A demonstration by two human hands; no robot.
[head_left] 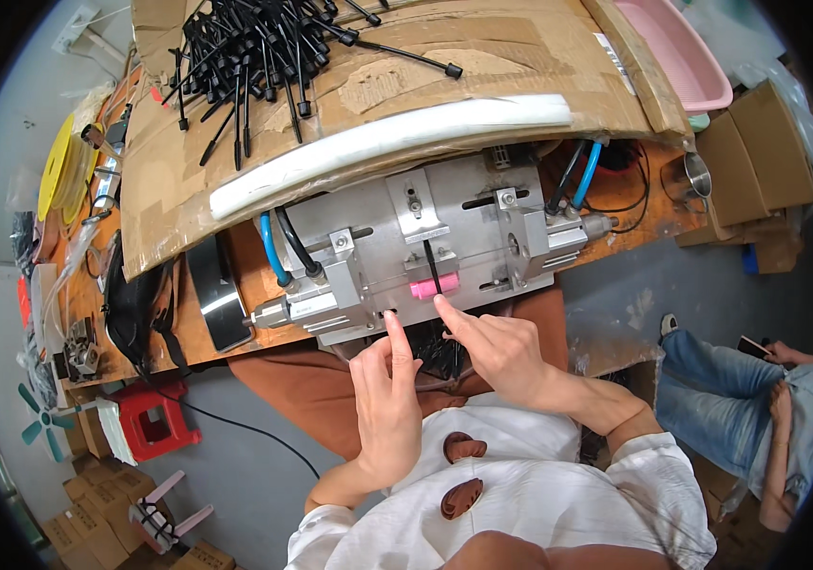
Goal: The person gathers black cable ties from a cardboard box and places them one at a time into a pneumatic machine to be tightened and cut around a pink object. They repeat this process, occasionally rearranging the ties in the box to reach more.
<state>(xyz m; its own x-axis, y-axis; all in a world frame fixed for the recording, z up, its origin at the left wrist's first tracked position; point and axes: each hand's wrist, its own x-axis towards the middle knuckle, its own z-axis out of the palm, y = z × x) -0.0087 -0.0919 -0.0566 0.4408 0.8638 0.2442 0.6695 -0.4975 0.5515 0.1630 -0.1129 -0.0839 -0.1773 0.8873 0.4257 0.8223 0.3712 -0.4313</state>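
The thin black rod (432, 258) is lying just beyond the right fingers and pointing away from them, its near end crossing a pink block (421, 289). The right hand (503, 356) is pointing its index finger at that near end; whether the tip is touching the rod, the block or neither, I cannot tell. The other right fingers are curling inward, and their undersides are hiding, so I cannot tell whether they are pinching anything.

The left hand (387, 394) is keeping its fingers free of any grip: the index finger is standing straight, with the thumb sitting a narrow gap away. Its tip is hovering near the front edge of the metal machine (368, 204), to the left of the pink block.

One metal clamp (341, 285) is standing ahead and left of the left fingers, a second clamp (525, 247) ahead and right of the right fingers. Well beyond both, a white foam strip (387, 138) is edging a cardboard sheet (520, 57), where a heap of black rods (264, 57) is lying. Well to the left of the left fingers, a phone (219, 294) is resting on the desk (653, 223).
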